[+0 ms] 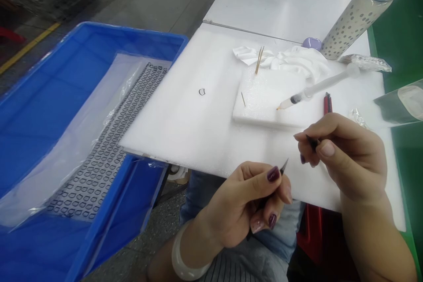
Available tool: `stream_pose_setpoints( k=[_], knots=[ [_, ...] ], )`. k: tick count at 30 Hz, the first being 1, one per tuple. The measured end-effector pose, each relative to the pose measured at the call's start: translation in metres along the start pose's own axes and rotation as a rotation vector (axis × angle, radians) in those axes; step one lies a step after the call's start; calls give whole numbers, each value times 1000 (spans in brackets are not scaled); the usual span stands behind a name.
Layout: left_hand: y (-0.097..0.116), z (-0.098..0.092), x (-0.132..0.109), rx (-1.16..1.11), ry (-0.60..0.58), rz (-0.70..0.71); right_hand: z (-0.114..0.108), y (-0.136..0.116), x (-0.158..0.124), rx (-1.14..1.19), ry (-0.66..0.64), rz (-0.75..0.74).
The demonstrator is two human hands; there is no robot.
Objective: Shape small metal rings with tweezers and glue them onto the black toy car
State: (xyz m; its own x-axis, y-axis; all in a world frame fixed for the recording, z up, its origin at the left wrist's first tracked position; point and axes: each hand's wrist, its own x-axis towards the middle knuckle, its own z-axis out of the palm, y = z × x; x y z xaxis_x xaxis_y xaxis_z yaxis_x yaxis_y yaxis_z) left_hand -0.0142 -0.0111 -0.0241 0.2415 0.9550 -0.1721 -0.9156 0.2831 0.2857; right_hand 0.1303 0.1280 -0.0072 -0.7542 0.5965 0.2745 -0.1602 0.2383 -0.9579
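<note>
My left hand [254, 202] is closed on a slim dark tool with a fine metal point [285, 166], possibly tweezers; the fingers cover most of it. Close by on the right, my right hand [343, 154] pinches a small black piece [312, 142] between thumb and forefinger. The tool's tip points up toward that piece, with a gap between them. Beyond both hands lies a white foam block [257, 97]. A syringe [317, 88] with an amber tip rests across it, and several thin wooden sticks [259, 61] stand in it.
One small black outline-shaped part [202, 92] lies on the white foam board [178, 128]. At left, a blue bin [42, 79] holds a plastic sheet with rows of similar parts [109, 150]. A dotted bottle [353, 24], white cloth [297, 61] and red cutter [327, 103] are at right.
</note>
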Motion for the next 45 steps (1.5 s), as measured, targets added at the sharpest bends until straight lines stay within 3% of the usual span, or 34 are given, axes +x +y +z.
stream_pose_setpoints(
  k=[10, 14, 16, 21, 23, 29, 45],
  knots=[
    [1, 2, 0, -42, -10, -17, 0, -1, -1, 0, 6, 13],
    [-1, 2, 1, 43, 21, 9, 0, -2, -2, -30, 23, 8],
    [-3, 3, 1, 201, 97, 108, 0, -3, -2, -80, 22, -11],
    [-4, 5, 0, 845, 462, 647, 3, -7, -1, -241, -35, -145],
    [-4, 5, -1, 1053, 527, 779, 4, -7, -1, -293, -17, -196],
    [-2, 6, 0, 1314, 452, 943, 8, -6, 1, -340, -29, -227],
    [0, 3, 0, 1365, 405, 978, 9, -7, 3, -331, -48, -295]
  ],
)
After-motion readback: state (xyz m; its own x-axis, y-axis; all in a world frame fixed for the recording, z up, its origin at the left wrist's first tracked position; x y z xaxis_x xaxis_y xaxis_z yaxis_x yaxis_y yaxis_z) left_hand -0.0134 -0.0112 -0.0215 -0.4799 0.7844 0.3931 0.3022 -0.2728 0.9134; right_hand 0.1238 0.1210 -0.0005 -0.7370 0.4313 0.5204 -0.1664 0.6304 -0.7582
